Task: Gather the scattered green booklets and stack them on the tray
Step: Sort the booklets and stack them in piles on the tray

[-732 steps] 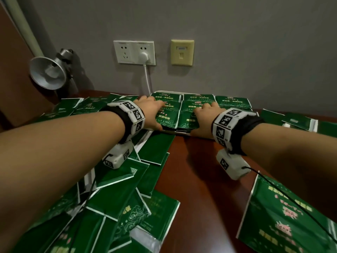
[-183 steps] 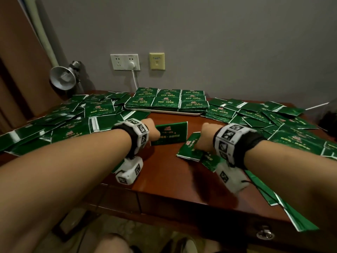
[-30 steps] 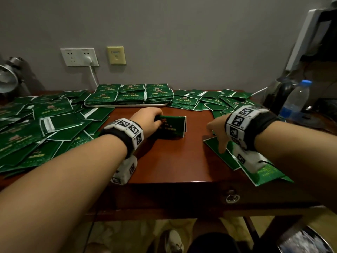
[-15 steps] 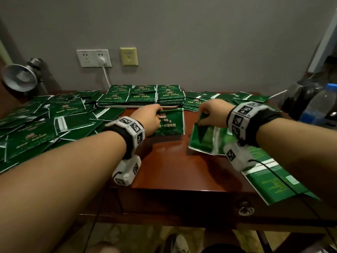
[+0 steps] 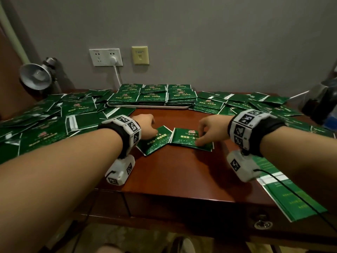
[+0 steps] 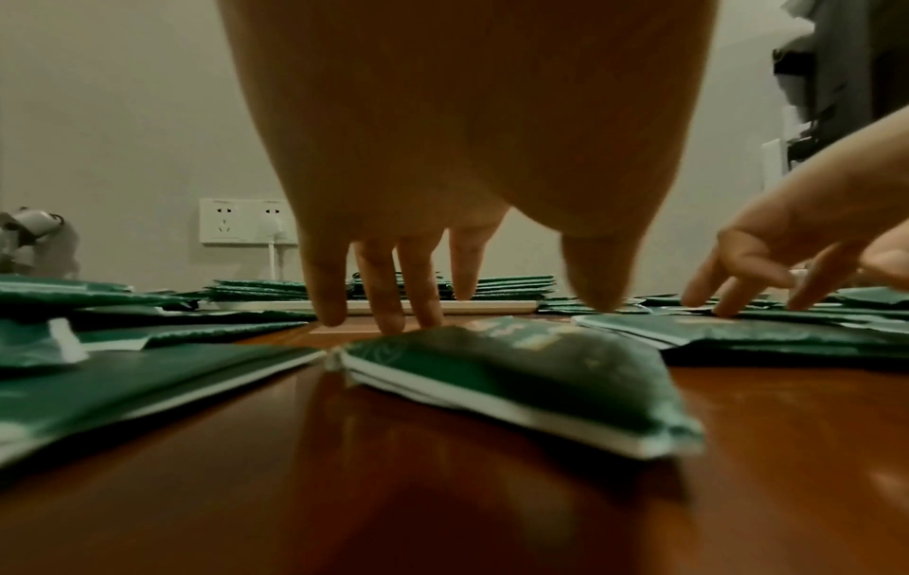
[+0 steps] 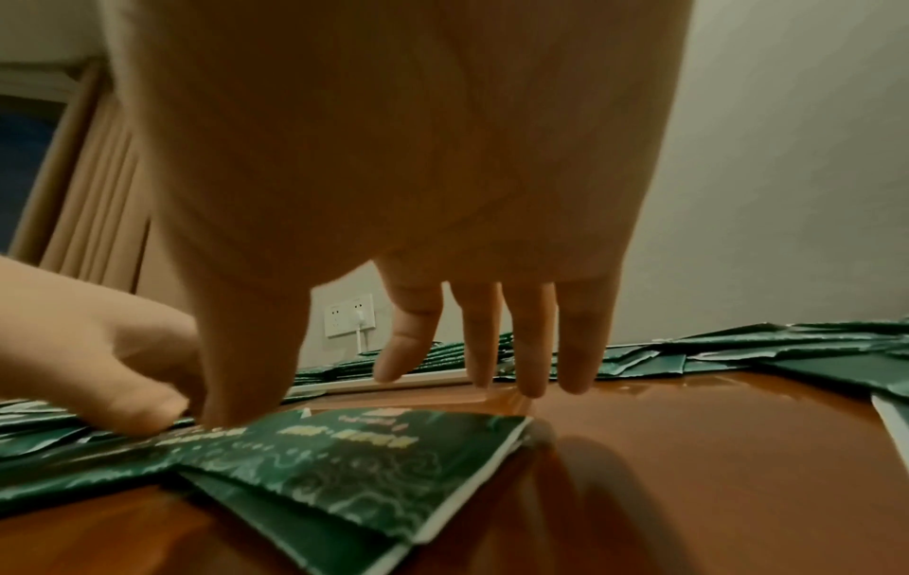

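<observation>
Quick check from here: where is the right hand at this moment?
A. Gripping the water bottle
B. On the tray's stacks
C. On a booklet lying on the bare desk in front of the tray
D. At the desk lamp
C: the right hand has its fingertips on a green booklet lying flat on the desk, short of the tray.

I have both forearms stretched forward, palms down. My left hand [image 5: 145,126] hangs with fingers [image 6: 378,288] straight and pointing downward. My right hand [image 5: 212,129] spreads its fingers [image 7: 534,342] loosely, thumb lowest.
</observation>
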`<move>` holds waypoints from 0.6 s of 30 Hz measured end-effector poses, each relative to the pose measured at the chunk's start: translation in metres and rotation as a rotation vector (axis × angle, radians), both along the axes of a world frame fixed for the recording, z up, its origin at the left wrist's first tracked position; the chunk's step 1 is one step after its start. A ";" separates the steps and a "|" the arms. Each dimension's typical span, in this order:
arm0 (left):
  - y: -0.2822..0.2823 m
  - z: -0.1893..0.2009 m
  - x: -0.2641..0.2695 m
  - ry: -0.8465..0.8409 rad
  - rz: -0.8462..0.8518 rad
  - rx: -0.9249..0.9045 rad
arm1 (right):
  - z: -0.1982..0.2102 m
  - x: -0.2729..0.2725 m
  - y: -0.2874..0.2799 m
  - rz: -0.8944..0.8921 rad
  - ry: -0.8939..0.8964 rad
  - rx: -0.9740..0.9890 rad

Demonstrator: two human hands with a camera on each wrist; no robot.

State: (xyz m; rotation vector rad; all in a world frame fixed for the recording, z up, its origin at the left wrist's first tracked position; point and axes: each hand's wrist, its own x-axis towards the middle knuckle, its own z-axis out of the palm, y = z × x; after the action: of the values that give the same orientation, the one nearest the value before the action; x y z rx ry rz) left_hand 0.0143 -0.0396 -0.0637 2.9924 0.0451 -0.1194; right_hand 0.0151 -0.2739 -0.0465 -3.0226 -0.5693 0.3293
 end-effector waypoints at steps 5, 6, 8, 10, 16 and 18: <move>-0.012 -0.012 -0.001 0.148 -0.020 0.201 | -0.006 0.012 0.012 -0.059 -0.022 -0.026; -0.015 -0.014 -0.001 0.147 -0.011 0.253 | -0.008 0.014 0.016 -0.062 -0.021 -0.043; -0.019 -0.014 0.000 0.158 0.013 0.255 | -0.011 0.016 0.025 -0.048 -0.030 -0.113; -0.021 -0.010 0.000 0.174 0.022 0.192 | -0.010 0.013 0.034 -0.024 -0.028 -0.189; -0.020 -0.008 -0.002 0.105 -0.003 0.008 | -0.011 0.007 0.045 -0.015 0.057 -0.093; -0.018 -0.011 -0.002 0.098 -0.022 -0.012 | -0.012 0.003 0.046 0.009 0.055 -0.099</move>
State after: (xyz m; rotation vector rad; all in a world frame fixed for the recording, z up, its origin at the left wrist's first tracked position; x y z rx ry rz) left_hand 0.0125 -0.0580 -0.0745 2.9734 0.0219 -0.2680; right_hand 0.0184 -0.2279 -0.0589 -3.0949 -0.5794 0.4524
